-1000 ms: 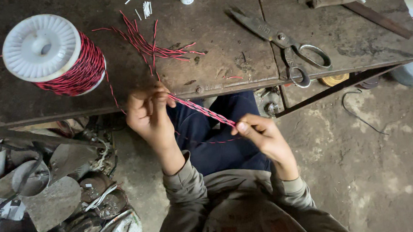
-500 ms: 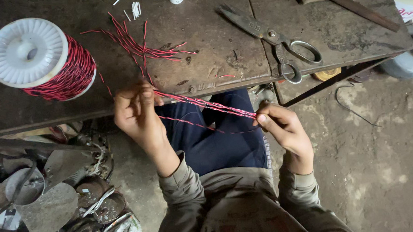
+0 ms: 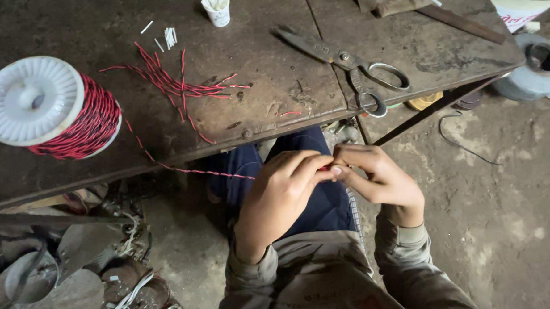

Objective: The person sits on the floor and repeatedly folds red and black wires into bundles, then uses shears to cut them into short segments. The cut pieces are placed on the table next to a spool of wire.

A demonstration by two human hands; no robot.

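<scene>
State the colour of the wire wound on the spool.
Red twisted with black, on the white spool; head view.

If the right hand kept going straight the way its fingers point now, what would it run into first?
The right hand points leftward, its fingertips already meeting the left hand at the red twisted wire pinched between them. So the left hand's fingers come first, though depth is hard to judge.
</scene>
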